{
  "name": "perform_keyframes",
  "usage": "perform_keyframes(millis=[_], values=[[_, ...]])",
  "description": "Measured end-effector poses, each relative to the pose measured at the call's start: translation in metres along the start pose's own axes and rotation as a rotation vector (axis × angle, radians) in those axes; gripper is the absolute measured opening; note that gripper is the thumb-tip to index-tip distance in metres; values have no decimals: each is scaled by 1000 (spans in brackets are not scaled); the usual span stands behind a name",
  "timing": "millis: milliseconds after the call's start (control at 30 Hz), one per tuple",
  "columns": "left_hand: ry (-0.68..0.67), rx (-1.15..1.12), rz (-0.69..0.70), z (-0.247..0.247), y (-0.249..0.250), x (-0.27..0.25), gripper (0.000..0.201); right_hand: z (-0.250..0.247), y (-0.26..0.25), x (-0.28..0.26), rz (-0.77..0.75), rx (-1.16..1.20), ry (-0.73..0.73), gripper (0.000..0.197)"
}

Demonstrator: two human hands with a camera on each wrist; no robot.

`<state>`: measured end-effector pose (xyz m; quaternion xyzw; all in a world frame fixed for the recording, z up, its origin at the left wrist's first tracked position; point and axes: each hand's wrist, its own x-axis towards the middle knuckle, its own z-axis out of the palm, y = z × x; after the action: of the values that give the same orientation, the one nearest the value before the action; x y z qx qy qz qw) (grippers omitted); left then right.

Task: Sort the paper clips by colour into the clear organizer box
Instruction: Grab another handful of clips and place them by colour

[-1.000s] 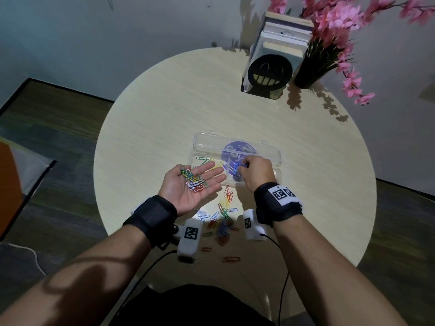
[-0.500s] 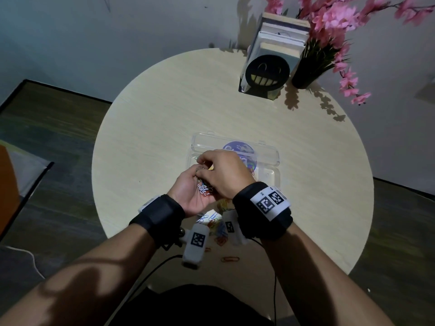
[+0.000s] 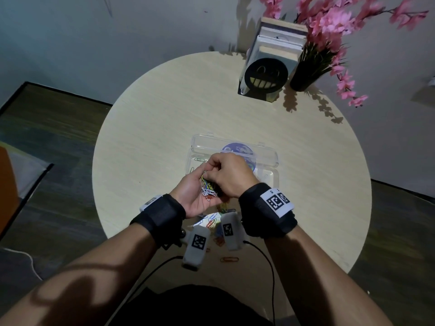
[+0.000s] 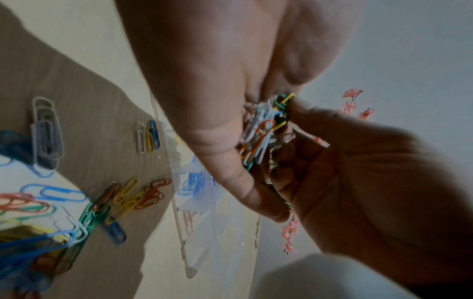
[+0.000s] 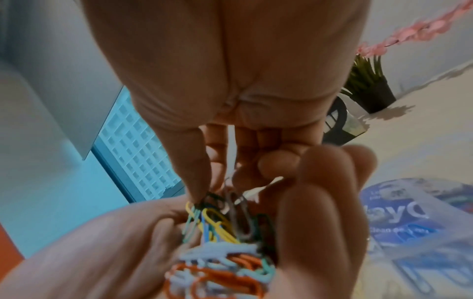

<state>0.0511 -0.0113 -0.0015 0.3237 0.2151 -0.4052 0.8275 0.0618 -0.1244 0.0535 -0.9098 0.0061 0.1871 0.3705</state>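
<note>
Over the box (image 3: 268,158), L hand (image 3: 191,196) cups clip pile (image 3: 208,189) w/ R hand (image 3: 229,177) pinching into it.

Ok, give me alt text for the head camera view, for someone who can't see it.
Over a round table, the left hand cups mixed-colour paper clips while the right hand picks at them. An open clear organizer box lies just beyond; loose clips lie nearer.
</note>
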Motion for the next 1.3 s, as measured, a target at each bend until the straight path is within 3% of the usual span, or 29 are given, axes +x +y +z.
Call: perform_keyframes(millis=[300, 400, 567, 733, 1033, 1200, 1300], values=[[-4, 97, -15, -4, -1, 3, 54, -16, 8, -7, 118, 581, -65, 22], [-24, 71, -34, 1, 0, -1, 40, -19, 11, -7, 152, 730, -69, 20], [-15, 2, -56, -3, 1, -2, 44, -22, 16, -7, 152, 844, 71, 18], [-28, -76, -9, -5, 5, -2, 48, -25, 18, -9, 121, 700, 150, 20], [-53, -164, 9, -9, 4, 0, 53, -15, 17, -14, 27, 89, 52, 16], [-82, -139, 35, -2, 4, -3, 41, -5, 6, -14, 0, -127, 20, 4], [-45, -130, 45, 1, 5, -4, 38, -4, 1, -13, -47, -215, 36, 12]])
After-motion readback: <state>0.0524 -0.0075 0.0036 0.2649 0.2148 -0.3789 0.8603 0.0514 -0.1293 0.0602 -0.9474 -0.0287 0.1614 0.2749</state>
